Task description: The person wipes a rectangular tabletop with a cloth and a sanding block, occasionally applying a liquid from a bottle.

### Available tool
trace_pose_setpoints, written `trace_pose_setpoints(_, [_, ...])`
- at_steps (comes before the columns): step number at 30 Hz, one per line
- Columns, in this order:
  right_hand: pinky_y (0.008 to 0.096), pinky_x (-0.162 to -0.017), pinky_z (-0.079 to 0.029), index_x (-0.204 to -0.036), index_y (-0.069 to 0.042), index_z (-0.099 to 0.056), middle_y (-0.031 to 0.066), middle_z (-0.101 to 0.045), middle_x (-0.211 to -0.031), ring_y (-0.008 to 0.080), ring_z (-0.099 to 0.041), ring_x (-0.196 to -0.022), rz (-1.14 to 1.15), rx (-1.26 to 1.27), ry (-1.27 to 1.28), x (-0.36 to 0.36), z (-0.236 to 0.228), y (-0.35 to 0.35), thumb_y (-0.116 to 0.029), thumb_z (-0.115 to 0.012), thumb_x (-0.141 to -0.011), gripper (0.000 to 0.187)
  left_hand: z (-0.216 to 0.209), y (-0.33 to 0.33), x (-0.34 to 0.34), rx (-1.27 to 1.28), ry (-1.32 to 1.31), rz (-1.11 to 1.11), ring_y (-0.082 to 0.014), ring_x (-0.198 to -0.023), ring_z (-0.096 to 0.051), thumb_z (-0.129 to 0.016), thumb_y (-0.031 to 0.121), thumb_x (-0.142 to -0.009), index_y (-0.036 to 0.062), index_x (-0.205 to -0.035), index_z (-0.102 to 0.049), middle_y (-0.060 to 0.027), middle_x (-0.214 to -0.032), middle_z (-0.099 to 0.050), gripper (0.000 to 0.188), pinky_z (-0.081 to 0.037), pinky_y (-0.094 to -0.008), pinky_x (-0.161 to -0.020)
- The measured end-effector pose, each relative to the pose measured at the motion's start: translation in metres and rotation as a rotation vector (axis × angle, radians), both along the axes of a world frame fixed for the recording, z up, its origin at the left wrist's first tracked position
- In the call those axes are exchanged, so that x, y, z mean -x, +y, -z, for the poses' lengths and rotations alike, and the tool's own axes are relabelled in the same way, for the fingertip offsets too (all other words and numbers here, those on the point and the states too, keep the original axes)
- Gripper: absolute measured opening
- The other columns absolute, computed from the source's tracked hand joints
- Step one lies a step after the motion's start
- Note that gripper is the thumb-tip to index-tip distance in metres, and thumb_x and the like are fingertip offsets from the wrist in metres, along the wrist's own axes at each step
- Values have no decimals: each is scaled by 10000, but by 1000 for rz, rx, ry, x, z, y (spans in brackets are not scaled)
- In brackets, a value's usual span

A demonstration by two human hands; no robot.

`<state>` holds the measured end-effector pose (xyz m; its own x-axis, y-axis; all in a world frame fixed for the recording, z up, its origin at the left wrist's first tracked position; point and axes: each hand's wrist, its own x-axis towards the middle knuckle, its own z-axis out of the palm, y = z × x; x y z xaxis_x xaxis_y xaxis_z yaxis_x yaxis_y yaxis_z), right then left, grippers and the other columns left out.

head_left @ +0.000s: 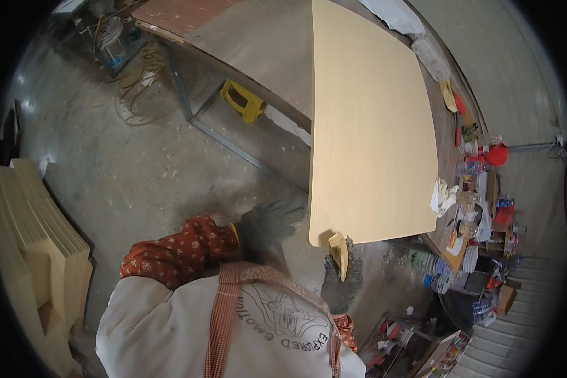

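Note:
A large pale wood-grain panel point(372, 126) with rounded corners lies on the workbench point(258, 38), its near end jutting towards me. My right hand point(341, 286), in a dark glove, grips a tan, folded strip point(339, 255) at the panel's near edge. Whether that strip is cloth or abrasive paper I cannot tell. To the left, my left hand point(264, 228), also gloved and somewhat blurred, reaches towards the panel's near left corner with fingers stretched out. It holds nothing that I can see, and a small gap seems to separate it from the edge.
Under the bench sits a yellow plastic object point(243, 101) by the metal frame point(227, 142). A coiled hose point(142, 82) lies on the floor. Stacked pale boards point(44, 233) stand at left. Bottles, a crumpled white cloth point(444, 196) and stacked containers point(429, 261) crowd the right.

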<state>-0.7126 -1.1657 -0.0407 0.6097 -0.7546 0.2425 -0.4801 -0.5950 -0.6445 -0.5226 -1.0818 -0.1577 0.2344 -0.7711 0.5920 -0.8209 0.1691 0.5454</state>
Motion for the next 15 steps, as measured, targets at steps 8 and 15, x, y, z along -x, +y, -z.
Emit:
trace_pose_setpoints(8, [400, -873, -464, -1207, -44, -558, 156, -595, -1161, 322, -587, -1025, -273, 332, 146, 4, 22, 3, -130, -709, -694, 542, 47, 40, -12, -977, 334, 234, -288, -975, -617, -652, 326, -759, 113, -1036, -664, -151, -1087, -626, 349, -482, -386, -848])
trace_pose_setpoints(15, [396, -853, -476, -1219, -75, -555, 131, -583, -1192, 312, -590, -1015, -385, 359, 235, 10, 20, -3, -108, -751, -613, 638, 77, 17, -7, -1326, 186, 130, -303, -899, -630, -590, 301, -834, 84, -1001, -669, -158, -1015, -644, 285, -493, -354, -786])
